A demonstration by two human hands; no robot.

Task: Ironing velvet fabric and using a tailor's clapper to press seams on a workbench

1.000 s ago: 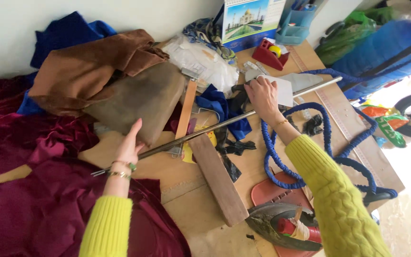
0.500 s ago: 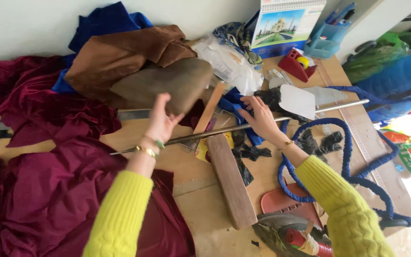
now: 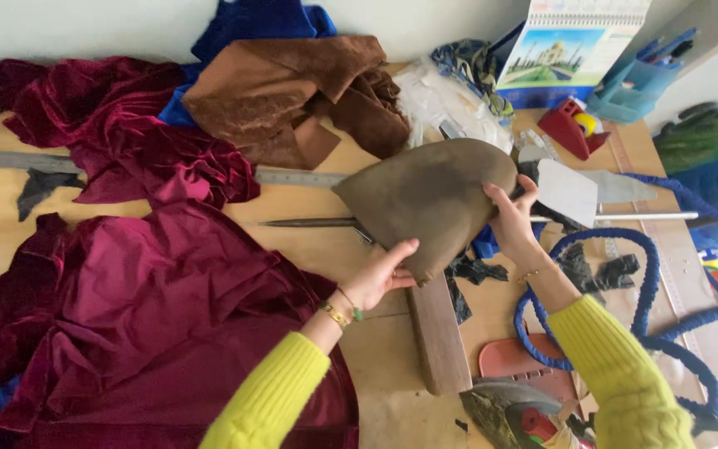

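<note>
A stiff grey-brown leather piece (image 3: pixel 425 199), rounded at one end, is held up above the wooden table (image 3: pixel 309 241). My left hand (image 3: pixel 380 278) grips its lower edge and my right hand (image 3: pixel 513 220) holds its right edge. A long thin metal rod (image 3: pixel 309 222) lies on the table under the piece and runs off to the right. A wooden block (image 3: pixel 438 333) lies just below the hands.
Crumpled maroon velvet (image 3: pixel 151 291) covers the left side, with brown suede (image 3: pixel 284 91) and blue cloth at the back. A steel ruler (image 3: pixel 10 160), blue rope (image 3: pixel 650 283), black scraps, a calendar (image 3: pixel 571 41), a red tape dispenser (image 3: pixel 571 129) and an iron (image 3: pixel 517 411) surround the work spot.
Both hands left the metal rod and took hold of the grey-brown leather piece, lifting it off the pile toward the table's middle. The camera has shifted left.
</note>
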